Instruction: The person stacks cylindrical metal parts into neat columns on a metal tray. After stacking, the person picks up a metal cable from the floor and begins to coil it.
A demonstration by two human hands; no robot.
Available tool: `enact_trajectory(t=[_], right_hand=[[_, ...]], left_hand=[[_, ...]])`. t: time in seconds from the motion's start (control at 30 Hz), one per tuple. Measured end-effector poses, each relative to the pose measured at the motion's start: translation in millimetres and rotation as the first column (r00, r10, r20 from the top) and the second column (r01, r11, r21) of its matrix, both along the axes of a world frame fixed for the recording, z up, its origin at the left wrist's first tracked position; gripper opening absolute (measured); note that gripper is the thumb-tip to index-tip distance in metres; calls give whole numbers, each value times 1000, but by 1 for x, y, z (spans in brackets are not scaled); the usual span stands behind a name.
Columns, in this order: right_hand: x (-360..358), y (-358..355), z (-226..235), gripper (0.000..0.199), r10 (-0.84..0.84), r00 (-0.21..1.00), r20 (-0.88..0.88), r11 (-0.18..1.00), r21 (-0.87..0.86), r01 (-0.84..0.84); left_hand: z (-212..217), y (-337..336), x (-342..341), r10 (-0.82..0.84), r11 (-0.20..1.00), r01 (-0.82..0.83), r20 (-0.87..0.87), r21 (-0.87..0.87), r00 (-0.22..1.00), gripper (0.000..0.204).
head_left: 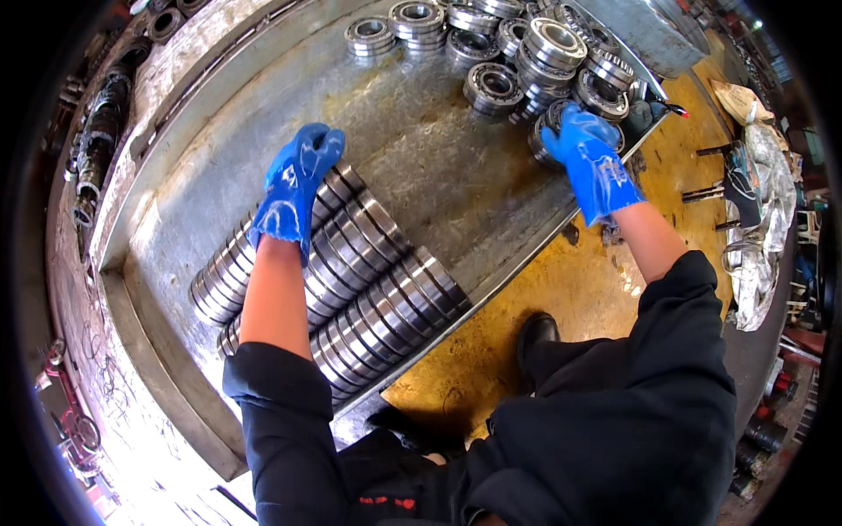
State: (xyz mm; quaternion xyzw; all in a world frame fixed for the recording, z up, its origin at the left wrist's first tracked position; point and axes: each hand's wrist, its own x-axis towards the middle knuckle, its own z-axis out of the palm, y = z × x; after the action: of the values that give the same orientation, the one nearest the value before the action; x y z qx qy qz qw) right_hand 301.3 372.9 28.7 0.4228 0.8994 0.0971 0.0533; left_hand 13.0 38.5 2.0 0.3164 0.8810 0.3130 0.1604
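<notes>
Both my hands wear blue rubber gloves. My left hand (298, 180) is over the far end of the left row of steel bearing rings (230, 273), its fingers curled together and nothing visible in them. Two more rows lie beside it, a middle row (355, 250) and a right row (395, 316), with the rings on edge and pressed together. At the tray's right edge, my right hand (589, 145) closes on a bearing (542, 145), which the glove partly covers. Its fingertips are hidden. Close beyond are stacked bearings (554, 44) and a single bearing (493, 86).
The rows and stacks sit in a metal tray (412, 140) with a raised left rim. A grey metal container (649, 31) stands at its far right. Clear plastic sheeting (761, 237) lies right of the yellow floor (561, 280). Dark rings (92, 167) line the far left.
</notes>
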Motion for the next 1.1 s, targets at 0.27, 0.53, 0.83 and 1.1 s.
enact_trajectory(t=[0.27, 0.53, 0.83, 1.1], right_hand=[[11, 38, -39, 67, 60, 981, -184, 992, -98, -79], [18, -72, 9, 42, -366, 909, -198, 232, -966, -117], [9, -163, 12, 69, -68, 998, -18, 67, -998, -13], [-90, -12, -36, 55, 388, 862, -327, 884, -132, -448]], left_hand=[[4, 5, 1, 13, 999, -14, 14, 32, 1000, 54], [25, -5, 20, 62, 994, -71, 103, 80, 993, 57], [24, -6, 16, 47, 998, -47, 0, 45, 999, 53], [5, 1, 10, 36, 997, -29, -108, 67, 994, 53]])
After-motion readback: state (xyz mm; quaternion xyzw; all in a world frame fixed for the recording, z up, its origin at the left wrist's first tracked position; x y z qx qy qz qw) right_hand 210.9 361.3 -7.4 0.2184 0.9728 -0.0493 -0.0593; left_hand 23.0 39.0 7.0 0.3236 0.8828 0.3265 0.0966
